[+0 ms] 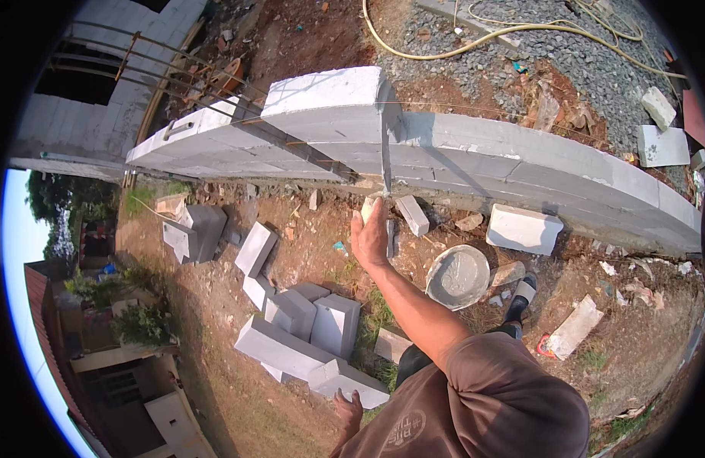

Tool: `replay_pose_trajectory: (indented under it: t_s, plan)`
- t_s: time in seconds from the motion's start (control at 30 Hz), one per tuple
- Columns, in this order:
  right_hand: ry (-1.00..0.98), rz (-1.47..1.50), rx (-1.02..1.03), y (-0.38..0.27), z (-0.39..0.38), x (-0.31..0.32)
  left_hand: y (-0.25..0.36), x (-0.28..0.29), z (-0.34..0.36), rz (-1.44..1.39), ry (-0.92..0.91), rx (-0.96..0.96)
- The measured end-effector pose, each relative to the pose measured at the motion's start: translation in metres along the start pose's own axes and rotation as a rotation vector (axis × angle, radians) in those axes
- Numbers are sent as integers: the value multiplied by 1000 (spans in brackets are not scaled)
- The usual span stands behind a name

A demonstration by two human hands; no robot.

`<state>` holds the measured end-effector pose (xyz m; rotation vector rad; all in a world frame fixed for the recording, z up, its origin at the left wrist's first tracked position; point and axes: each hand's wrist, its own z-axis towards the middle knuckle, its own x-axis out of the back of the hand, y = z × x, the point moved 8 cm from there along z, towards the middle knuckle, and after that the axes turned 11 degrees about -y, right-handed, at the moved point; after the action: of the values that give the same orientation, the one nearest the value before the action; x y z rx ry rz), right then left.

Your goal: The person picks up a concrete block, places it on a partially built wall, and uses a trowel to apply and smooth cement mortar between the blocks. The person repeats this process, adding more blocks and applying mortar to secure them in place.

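Observation:
My right arm stretches out toward the grey block wall [475, 137]. My right hand [373, 233] is closed around the pale handle of what looks like a hand saw [385, 153]. Its long narrow blade, seen nearly edge-on, runs up along the end of the raised top block [322, 95]; whether it touches the block I cannot tell. Low in the picture, my left hand [349, 410] has its fingers apart, beside a loose light block [349, 380]. Nothing shows in that hand, though its palm is partly hidden.
A bucket of grey mortar [458, 277] stands by my foot. Loose blocks [287, 347] lie piled left of me, with a single block [524, 229] near the wall. Steel bars [291, 149] stick out across the wall. A hose [475, 47] crosses gravel behind it.

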<state>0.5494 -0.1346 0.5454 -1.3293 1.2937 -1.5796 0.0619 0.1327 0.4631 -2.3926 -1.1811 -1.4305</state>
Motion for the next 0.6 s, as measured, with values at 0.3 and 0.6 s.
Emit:
replay_pose_trajectory:
  t_s: [0.3,0.6]
  plan:
    - [-321,259,-442,51,85,61,40,6,28,-22,-25,-77]
    - [-177,154,-55,-56,81,82,73,14,36,-32,-30,-143]
